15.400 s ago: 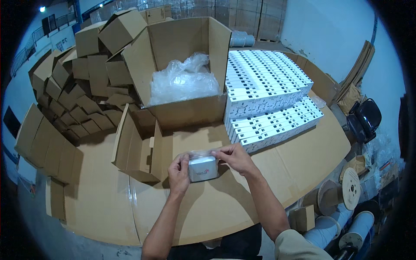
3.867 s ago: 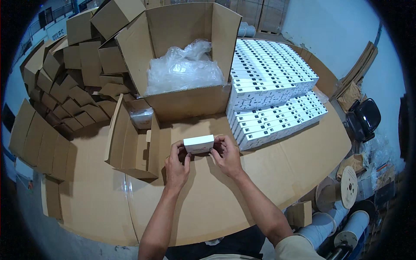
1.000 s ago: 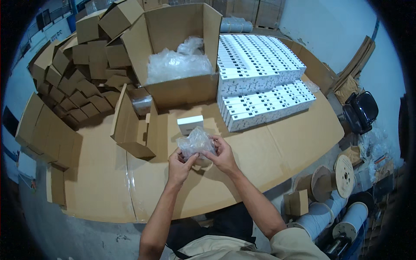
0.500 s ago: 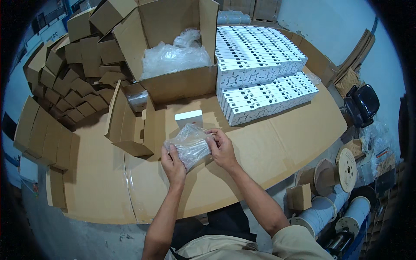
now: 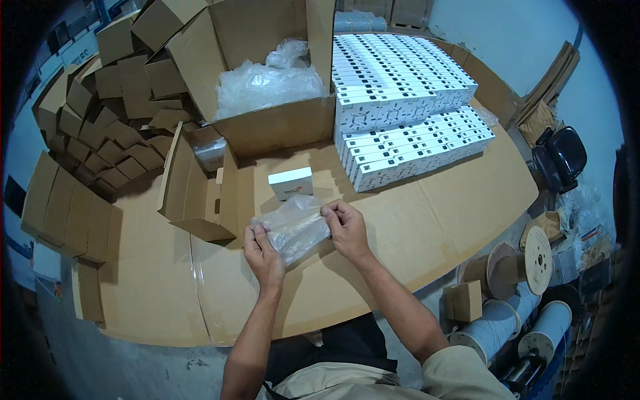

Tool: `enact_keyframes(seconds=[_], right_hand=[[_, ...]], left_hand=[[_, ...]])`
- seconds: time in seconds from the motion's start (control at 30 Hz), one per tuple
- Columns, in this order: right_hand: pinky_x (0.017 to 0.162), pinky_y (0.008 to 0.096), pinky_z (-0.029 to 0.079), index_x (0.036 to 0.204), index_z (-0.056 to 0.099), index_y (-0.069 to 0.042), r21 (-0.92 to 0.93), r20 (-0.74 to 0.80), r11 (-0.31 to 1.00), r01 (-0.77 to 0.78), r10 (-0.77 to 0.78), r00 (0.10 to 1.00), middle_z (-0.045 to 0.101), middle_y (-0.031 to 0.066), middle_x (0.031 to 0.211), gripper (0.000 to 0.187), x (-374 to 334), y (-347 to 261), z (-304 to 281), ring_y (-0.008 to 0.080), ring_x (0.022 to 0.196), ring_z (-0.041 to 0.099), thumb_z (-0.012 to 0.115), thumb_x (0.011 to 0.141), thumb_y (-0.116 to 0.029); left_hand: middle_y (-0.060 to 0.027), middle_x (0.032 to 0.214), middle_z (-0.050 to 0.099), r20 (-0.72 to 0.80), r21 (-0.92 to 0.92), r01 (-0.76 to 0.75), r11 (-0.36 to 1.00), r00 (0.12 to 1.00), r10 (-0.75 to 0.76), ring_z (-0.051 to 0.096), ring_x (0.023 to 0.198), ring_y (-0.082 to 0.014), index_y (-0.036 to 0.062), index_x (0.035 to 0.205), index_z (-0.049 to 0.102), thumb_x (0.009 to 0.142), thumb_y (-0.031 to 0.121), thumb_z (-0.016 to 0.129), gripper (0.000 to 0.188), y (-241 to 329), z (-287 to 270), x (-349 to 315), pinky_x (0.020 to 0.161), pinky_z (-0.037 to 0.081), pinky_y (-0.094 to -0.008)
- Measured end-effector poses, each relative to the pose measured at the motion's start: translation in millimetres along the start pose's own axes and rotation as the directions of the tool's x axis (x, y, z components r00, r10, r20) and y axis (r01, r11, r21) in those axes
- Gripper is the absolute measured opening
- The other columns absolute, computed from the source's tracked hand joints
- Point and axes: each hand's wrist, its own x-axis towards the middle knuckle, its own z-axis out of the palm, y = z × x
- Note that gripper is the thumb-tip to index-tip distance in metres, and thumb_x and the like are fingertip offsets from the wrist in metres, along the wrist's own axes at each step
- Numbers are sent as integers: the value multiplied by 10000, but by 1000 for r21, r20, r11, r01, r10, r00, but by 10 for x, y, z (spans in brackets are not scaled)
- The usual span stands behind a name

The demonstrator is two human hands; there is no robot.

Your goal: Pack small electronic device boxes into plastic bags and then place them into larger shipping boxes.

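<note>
Between my two hands a clear plastic bag [image 5: 297,230] is stretched out above the cardboard-covered table. My left hand [image 5: 265,257] grips its left edge, thumb on top. At the bag's right edge, my right hand [image 5: 345,230] pinches it between thumb and fingers. Just beyond the bag a small white box [image 5: 291,183] stands upright on the table. An open brown carton [image 5: 203,223] stands to the left, with a plastic-wrapped item [image 5: 211,153] inside its far end.
A large open carton [image 5: 273,127] at the back holds a heap of clear plastic bags [image 5: 267,87]. Rows of white boxes [image 5: 407,107] are stacked at the back right. Many folded brown cartons [image 5: 120,107] pile up at the left. Cable spools [image 5: 533,260] stand on the floor at right.
My hands have drawn slightly apart, and the bag is pulled wider and flatter between them. More of the white box's front shows. The whole view has shifted a little.
</note>
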Motion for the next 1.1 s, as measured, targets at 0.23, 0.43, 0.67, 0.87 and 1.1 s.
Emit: enact_keyframes(seconds=[0.23,0.43,0.67,0.87,1.1], right_hand=[[583,235,442,931,670,22,-7,-33,997,80,-80,996,642,5,726,176,54,-79,-93,41,662,556,602,1008,-121],[601,218,452,910,679,22,-4,148,1000,30,-29,989,663,-3,764,171,84,-155,-173,33,675,552,632,994,-119],[636,224,483,999,686,23,-50,172,995,85,-75,982,679,12,808,132,94,-132,-191,45,725,591,664,977,-106],[686,258,517,1087,651,24,187,85,982,-34,18,996,700,34,906,183,4,-119,4,74,788,630,669,976,-120],[671,358,520,1023,627,18,-230,-20,966,118,-126,992,681,162,794,155,-30,-166,96,228,720,689,558,1005,-120]], left_hand=[[-2,826,453,-106,-242,-39,969,994,14,447,754,-104,61,996,518,1094,269,427,248,46,-223,43,723,439,-288],[-187,1083,623,266,401,-595,697,803,533,592,1027,-365,-17,1221,562,787,119,775,503,572,-113,81,930,472,-450],[-125,778,656,336,236,-322,917,912,234,639,687,-194,-21,976,665,938,124,674,150,417,28,247,648,514,-340],[-44,652,561,135,151,-176,973,978,156,531,613,-96,-26,868,633,1013,172,614,246,191,150,259,572,450,-293],[-3,557,449,59,280,-202,938,979,194,432,567,-61,-23,702,573,1015,205,639,393,147,13,414,501,365,-289]])
